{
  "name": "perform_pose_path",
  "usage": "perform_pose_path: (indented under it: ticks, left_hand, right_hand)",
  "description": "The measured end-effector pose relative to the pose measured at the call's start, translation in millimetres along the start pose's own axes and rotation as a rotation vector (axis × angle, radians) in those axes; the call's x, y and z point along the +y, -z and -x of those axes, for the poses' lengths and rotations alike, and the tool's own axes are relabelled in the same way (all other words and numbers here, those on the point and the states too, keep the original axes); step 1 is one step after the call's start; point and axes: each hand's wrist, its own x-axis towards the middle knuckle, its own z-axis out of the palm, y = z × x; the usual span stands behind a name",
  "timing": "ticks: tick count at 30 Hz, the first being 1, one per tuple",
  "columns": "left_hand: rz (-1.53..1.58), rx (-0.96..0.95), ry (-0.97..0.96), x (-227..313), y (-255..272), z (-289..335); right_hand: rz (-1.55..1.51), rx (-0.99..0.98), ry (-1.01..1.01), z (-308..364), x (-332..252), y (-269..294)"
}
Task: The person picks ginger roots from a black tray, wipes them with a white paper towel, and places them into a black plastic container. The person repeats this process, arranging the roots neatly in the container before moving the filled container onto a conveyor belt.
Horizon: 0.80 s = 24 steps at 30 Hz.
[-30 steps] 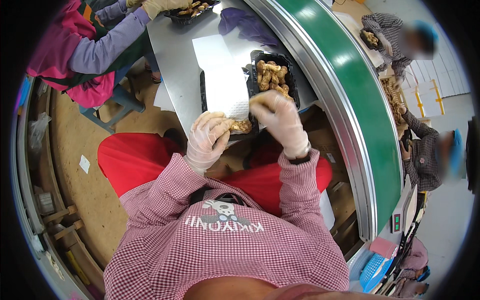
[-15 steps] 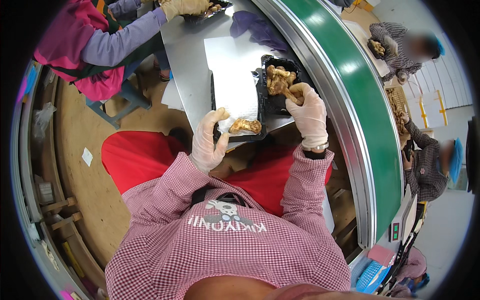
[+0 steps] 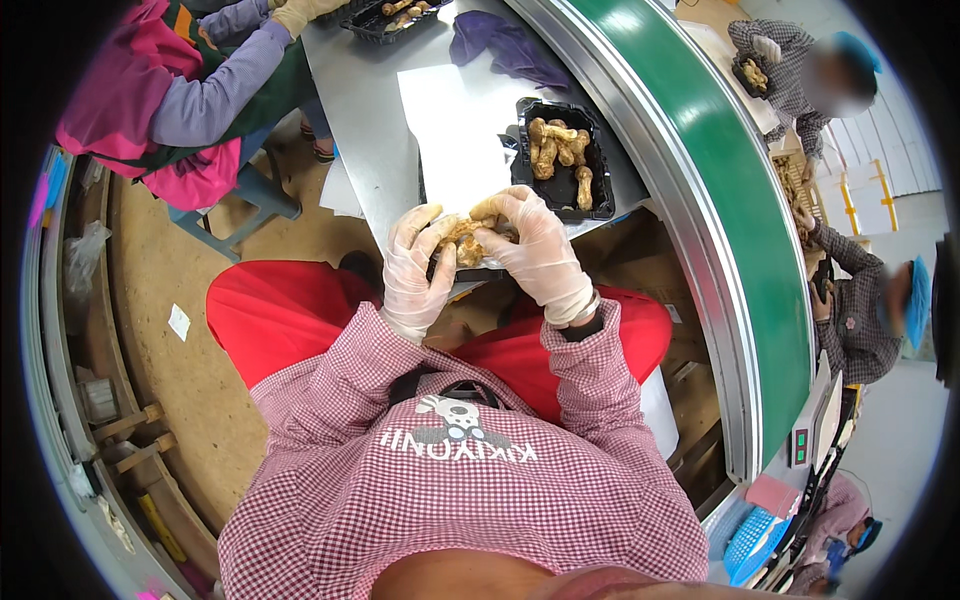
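Both my gloved hands are together over the near end of the paper-lined black tray (image 3: 484,276), whose rim they mostly cover. Brown and cream mushrooms (image 3: 466,246) show between my fingers; how many is hidden. My left hand (image 3: 416,268) has its thumb and fingers closed on the mushroom's left side. From the right, my right hand (image 3: 540,252) pinches with curled fingers. White paper (image 3: 446,135) extends from this tray onto the metal table. Beside it on the right, a second black tray (image 3: 606,200) holds several mushrooms, one lying alone at its right side.
A purple cloth (image 3: 505,48) lies farther back on the metal table (image 3: 350,110). A green conveyor belt (image 3: 690,110) curves along the right. At far left sits a co-worker (image 3: 215,100) beside another mushroom tray (image 3: 395,22). More co-workers are across the belt.
My right hand has moved left from the right tray to the lined tray, meeting my left hand at the mushrooms. My left hand's fingers have closed in. The co-worker's gloved hand has shifted left.
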Motion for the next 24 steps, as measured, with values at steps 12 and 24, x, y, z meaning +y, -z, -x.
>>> perform_pose_path:
  ticks: [12,24]
  left_hand:
    - [-0.020,-0.045,-0.087,3.6,10.6,-8.6]
    - [-0.136,-0.093,-0.069,3.7,5.9,-5.5]
  right_hand:
    - [-0.275,0.083,-0.170,22.0,-8.4,-1.7]
    - [0.354,0.131,0.098,24.2,-11.7,-6.8]
